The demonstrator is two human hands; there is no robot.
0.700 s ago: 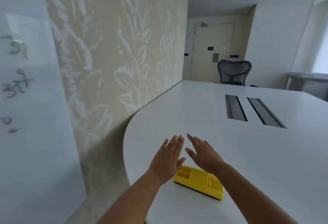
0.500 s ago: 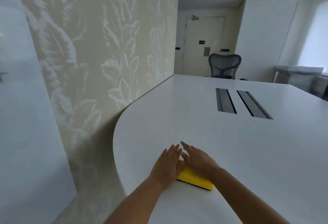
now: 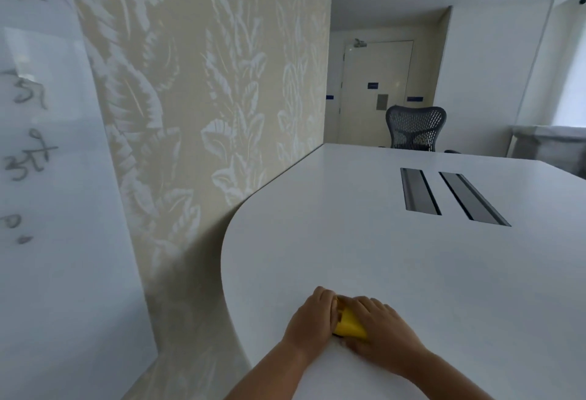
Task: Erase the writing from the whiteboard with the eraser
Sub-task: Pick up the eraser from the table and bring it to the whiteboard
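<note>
White and smooth, the table (image 3: 364, 272) fills the lower right of the head view, its rounded corner curving in close to the wall. At its near edge a yellow eraser (image 3: 348, 326) lies on the surface and is covered from both sides, so that only a small wedge of yellow is seen between the two hands. The left hand (image 3: 312, 320) is curled over the eraser's left end, its fingers bent down onto it; the right hand (image 3: 382, 328) is wrapped over the right part, fingers folded across the top. Each grip is thus closed round the eraser, which is pressed against the table. Both bare forearms are seen rising from the bottom edge.

Further along the table two dark rectangular slots (image 3: 450, 195) are set side by side into the top. To the left, a whiteboard (image 3: 57, 209) stands upright, and grey handwritten marks (image 3: 28, 158) are seen down its left part, blurred and not legible. Beside it a beige wall with pale leaf patterns (image 3: 206, 98) runs back along the table. At the far end a dark mesh chair (image 3: 415, 126) is placed behind the table, and a closed door (image 3: 377, 82) is seen beyond it.
</note>
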